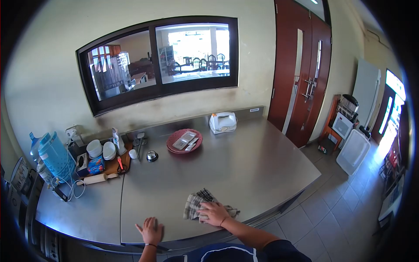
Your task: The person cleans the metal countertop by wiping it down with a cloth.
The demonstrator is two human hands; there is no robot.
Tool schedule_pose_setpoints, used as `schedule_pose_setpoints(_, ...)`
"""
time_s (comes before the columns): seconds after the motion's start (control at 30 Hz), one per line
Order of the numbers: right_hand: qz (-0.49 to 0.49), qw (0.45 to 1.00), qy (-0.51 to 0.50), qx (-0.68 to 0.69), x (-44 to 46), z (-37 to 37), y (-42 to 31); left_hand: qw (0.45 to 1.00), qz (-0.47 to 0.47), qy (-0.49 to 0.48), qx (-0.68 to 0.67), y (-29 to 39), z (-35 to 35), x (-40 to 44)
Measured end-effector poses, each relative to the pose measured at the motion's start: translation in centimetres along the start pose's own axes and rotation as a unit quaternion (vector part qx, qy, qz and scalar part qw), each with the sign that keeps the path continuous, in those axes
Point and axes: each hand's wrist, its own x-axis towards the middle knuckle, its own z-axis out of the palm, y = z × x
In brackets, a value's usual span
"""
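Note:
A black-and-white checked cloth (193,206) lies bunched near the front edge of the stainless steel table (257,168). My right hand (214,214) rests on top of it, fingers over the fabric and pressing it against the steel. Part of the cloth is hidden beneath the palm and sticks out on the wrist's right side. To the left, my left hand (151,231) leans on the table's front edge with its fingers spread, holding nothing.
A red basket (174,149) with pale items and a white hand mixer (223,122) stand towards the back. On the left are a call bell (152,156), a rolling pin (97,178), white bowls (109,150), scissors (120,164) and a blue water bottle (54,150) with a cable.

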Motion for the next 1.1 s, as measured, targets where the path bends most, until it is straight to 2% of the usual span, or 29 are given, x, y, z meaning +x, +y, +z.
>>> schedule_pose_setpoints(0.07,0.027,0.999,0.002,-0.026,-0.3,-1.8,5.0,1.0,-0.02,0.006,0.0,0.0,0.1,-0.1)
schedule_pose_setpoints(0.17,0.192,0.98,0.025,-0.043,-2.1,-4.2,16.6,0.999,-0.042,0.014,0.003,0.5,0.1,0.0)
schedule_pose_setpoints(0.23,0.279,0.951,0.064,-0.115,-4.8,-6.4,25.1,0.998,-0.055,0.015,0.001,0.6,0.1,0.0)
schedule_pose_setpoints(0.27,0.372,0.921,0.008,-0.113,-5.8,-8.8,28.6,0.998,-0.058,0.021,0.002,0.9,0.0,-0.1)
schedule_pose_setpoints(0.3,0.413,0.894,0.062,-0.162,-8.0,-8.5,33.0,0.998,-0.063,0.021,0.007,1.0,0.1,-0.2)
schedule_pose_setpoints(0.37,0.585,0.794,0.044,-0.161,-8.9,-12.3,36.0,0.997,-0.071,0.026,0.017,1.3,0.2,0.0)
schedule_pose_setpoints(0.47,0.646,0.745,0.071,-0.15,-8.3,-12.1,41.3,0.995,-0.084,0.031,0.035,1.5,0.3,0.2)
schedule_pose_setpoints(0.57,0.639,0.749,0.051,-0.166,-4.5,-10.5,44.1,0.993,-0.099,0.037,0.047,1.4,0.6,0.1)
schedule_pose_setpoints(0.63,0.602,0.783,-0.005,-0.158,0.1,-12.3,40.2,0.993,-0.105,0.035,0.05,1.2,0.7,0.3)
schedule_pose_setpoints(0.67,0.548,0.822,0.002,-0.156,1.8,-11.0,39.5,0.992,-0.11,0.029,0.058,1.2,0.6,0.4)
schedule_pose_setpoints(0.7,0.491,0.858,0.008,-0.153,3.5,-9.1,39.1,0.992,-0.111,0.028,0.059,1.1,0.7,0.4)
schedule_pose_setpoints(0.73,0.382,0.902,0.09,-0.179,4.6,-5.1,39.2,0.992,-0.112,0.028,0.06,0.9,0.8,0.4)
schedule_pose_setpoints(0.77,0.328,0.935,0.062,-0.118,7.0,-4.8,36.4,0.991,-0.112,0.03,0.061,0.8,0.9,0.5)
schedule_pose_setpoints(0.8,0.238,0.964,0.087,-0.079,8.5,-2.8,33.6,0.991,-0.114,0.029,0.062,0.8,0.9,0.5)
schedule_pose_setpoints(0.83,0.19,0.98,0.042,-0.037,9.9,-2.6,29.3,0.991,-0.115,0.028,0.063,0.8,0.9,0.6)
schedule_pose_setpoints(0.9,0.05,0.998,0.003,0.045,11.0,0.1,22.4,0.991,-0.118,0.029,0.064,0.9,0.9,0.5)
schedule_pose_setpoints(0.97,-0.119,0.991,0.002,0.068,10.6,1.2,16.9,0.99,-0.119,0.032,0.065,1.1,0.7,0.6)
schedule_pose_setpoints(1.07,-0.188,0.978,-0.033,0.084,11.0,1.6,15.1,0.99,-0.121,0.032,0.063,1.0,0.9,0.6)
schedule_pose_setpoints(1.1,-0.172,0.979,-0.028,0.103,11.5,1.3,16.3,0.989,-0.127,0.034,0.061,0.9,0.9,0.4)
